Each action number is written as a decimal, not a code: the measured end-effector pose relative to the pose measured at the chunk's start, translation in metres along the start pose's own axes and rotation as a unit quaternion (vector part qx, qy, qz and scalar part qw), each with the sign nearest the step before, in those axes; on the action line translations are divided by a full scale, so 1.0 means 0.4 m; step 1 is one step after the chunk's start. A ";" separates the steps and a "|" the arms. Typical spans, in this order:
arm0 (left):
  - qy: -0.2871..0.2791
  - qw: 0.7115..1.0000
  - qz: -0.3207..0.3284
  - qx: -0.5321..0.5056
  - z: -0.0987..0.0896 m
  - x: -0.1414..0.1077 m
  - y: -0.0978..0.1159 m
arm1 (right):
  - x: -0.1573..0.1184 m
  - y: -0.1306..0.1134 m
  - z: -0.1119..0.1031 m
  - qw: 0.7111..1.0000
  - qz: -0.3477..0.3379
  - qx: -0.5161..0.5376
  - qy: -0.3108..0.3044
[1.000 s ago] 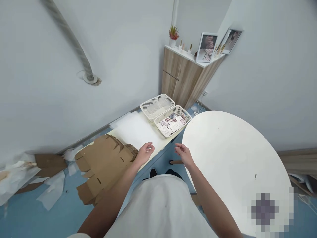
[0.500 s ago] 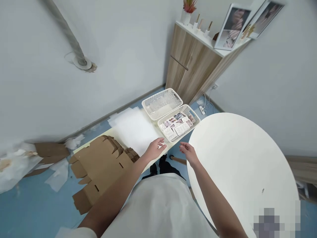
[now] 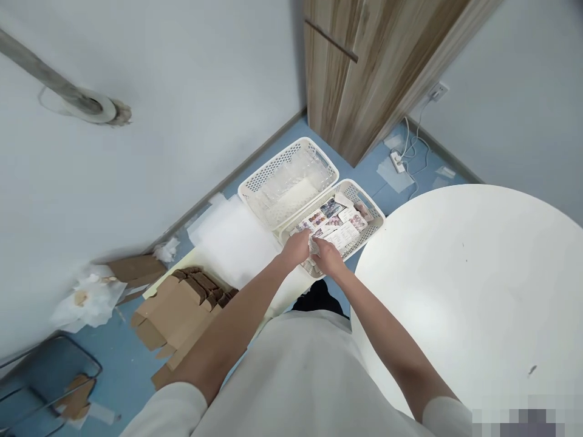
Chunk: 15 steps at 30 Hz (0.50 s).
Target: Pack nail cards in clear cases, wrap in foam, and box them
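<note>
Both my hands are at the near left end of a white perforated basket (image 3: 379, 220), which holds several small printed cards (image 3: 341, 235) with pictures and text. My left hand (image 3: 297, 249) is closed, its fingertips on the edge of a whitish printed card (image 3: 313, 245). From the other side my right hand (image 3: 328, 258) pinches the same card, thumb and fingers together. My fingers cover much of it. Against the far side of this basket stands a second white basket (image 3: 243, 190) with clear plastic bags (image 3: 291, 176) in it.
White sheets (image 3: 232, 240) and flat brown cardboard boxes (image 3: 177, 315) lie on the narrow table to the left. A round white table (image 3: 455, 273) stands at the right. Beyond are a wooden cabinet (image 3: 364, 79) and a power strip (image 3: 398, 162). A folding chair (image 3: 50, 376) is at lower left.
My hands have come from the near side of the card basket into its near end and closed on a card. The view has tilted down, so the cabinet top is out of sight.
</note>
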<state>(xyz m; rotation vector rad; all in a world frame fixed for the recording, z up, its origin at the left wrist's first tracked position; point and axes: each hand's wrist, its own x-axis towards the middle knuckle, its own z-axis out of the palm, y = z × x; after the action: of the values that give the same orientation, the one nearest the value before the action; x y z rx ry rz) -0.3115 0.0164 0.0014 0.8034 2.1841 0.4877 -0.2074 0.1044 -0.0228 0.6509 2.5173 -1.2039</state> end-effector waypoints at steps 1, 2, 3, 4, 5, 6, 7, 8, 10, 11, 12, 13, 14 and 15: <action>-0.005 1.000 -0.017 0.002 0.007 0.012 -0.005 | 0.007 0.005 0.008 1.000 0.004 -0.001 -0.002; -0.008 0.999 -0.032 0.000 0.015 0.021 -0.010 | 0.014 0.009 0.015 1.000 0.007 -0.001 -0.004; -0.010 0.999 -0.044 -0.002 0.023 0.028 -0.015 | 0.019 0.013 0.022 1.000 0.008 -0.001 -0.004; -0.012 0.999 -0.052 -0.004 0.029 0.033 -0.020 | 0.023 0.016 0.027 1.000 0.007 -0.001 -0.003; -0.014 0.998 -0.056 -0.006 0.034 0.037 -0.024 | 0.027 0.018 0.031 1.000 0.006 -0.001 -0.001; -0.016 0.998 -0.060 -0.006 0.038 0.040 -0.028 | 0.031 0.020 0.033 1.000 0.004 -0.001 0.003; -0.019 0.998 -0.063 -0.005 0.040 0.042 -0.030 | 0.034 0.020 0.033 1.000 0.003 -0.001 0.007; -0.020 0.998 -0.065 -0.006 0.040 0.043 -0.031 | 0.037 0.020 0.032 1.000 0.004 0.000 0.011; -0.019 0.997 -0.069 -0.004 0.037 0.042 -0.031 | 0.042 0.019 0.027 1.000 0.010 0.006 0.015; -0.017 0.997 -0.070 -0.001 0.034 0.041 -0.030 | 0.044 0.018 0.023 1.000 0.015 0.013 0.014; -0.015 0.998 -0.068 0.002 0.031 0.039 -0.029 | 0.045 0.016 0.017 1.000 0.018 0.021 0.011; -0.011 0.998 -0.062 0.003 0.026 0.036 -0.029 | 0.044 0.014 0.011 0.999 0.021 0.030 0.009; -0.006 0.999 -0.052 -0.001 0.021 0.033 -0.028 | 0.043 0.012 0.004 0.999 0.023 0.042 0.007; 0.002 0.999 -0.038 -0.012 0.015 0.029 -0.027 | 0.040 0.009 -0.004 0.998 0.023 0.055 0.010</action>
<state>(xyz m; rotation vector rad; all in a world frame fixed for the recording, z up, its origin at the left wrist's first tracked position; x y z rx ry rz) -0.3175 0.0169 -0.0145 0.7036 2.2004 0.4757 -0.2196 0.1122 -0.0311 0.7460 2.4510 -1.3331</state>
